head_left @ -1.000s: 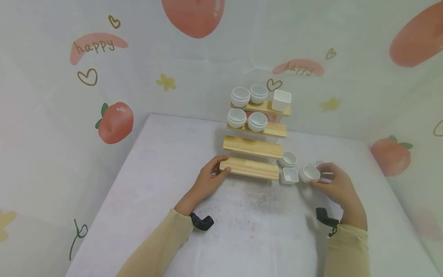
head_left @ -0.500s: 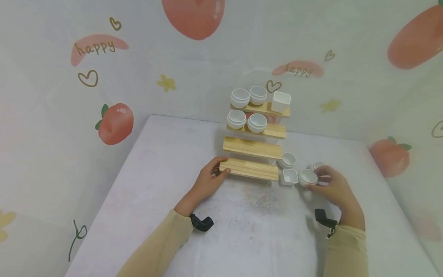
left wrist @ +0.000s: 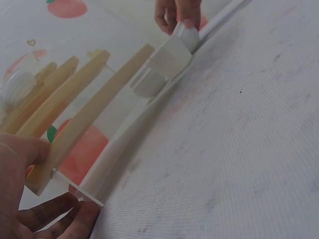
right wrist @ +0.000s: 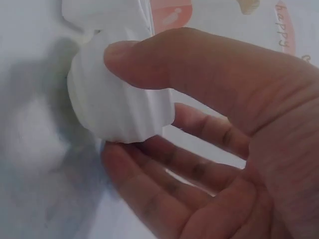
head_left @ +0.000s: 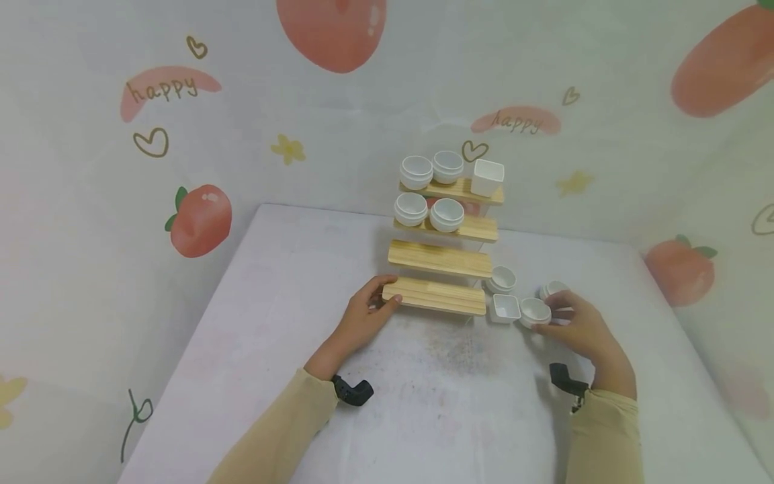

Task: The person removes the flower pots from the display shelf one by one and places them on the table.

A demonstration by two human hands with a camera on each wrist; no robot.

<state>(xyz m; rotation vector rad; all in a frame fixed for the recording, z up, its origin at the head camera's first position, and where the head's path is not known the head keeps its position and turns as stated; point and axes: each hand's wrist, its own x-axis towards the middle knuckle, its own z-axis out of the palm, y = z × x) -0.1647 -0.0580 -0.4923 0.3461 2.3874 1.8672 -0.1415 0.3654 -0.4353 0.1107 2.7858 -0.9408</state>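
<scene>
Right hand [head_left: 583, 329] grasps a round cup [head_left: 535, 311]; left hand [head_left: 363, 316] grips the rack's lowest board [head_left: 433, 296]

On the white worktop [head_left: 423, 417], a stepped wooden rack stands nearer the back edge than the front, between the left and right edges. The left hand pinches the left end of the lowest board, thumb on top and other fingers below, near a clear support [left wrist: 77, 187].

The right hand grasps the round cup between thumb and fingers, to the right of the rack, towards the worktop's right edge. The cup is upright, mouth up, its side ribbed; whether its base touches the worktop cannot be told. Just to its left is a square cup [head_left: 506, 308], by the right end of the lowest board. A rear cup [head_left: 500, 279], also round, sits behind the square one, towards the back edge. A far cup [head_left: 551, 289] lies behind the grasped one, partly hidden by the fingers.

The second board [head_left: 439, 259] is bare. The third board [head_left: 480, 228] bears two round cups on its left part. The top board [head_left: 447, 190] bears two more at the left and a white box [head_left: 487, 177], square and open-topped, at the right.

Both wrists wear black mounts [head_left: 353, 391] below tan sleeves [head_left: 605, 430]. Peaches and "happy" lettering mark the wall cloth [head_left: 375, 121].
</scene>
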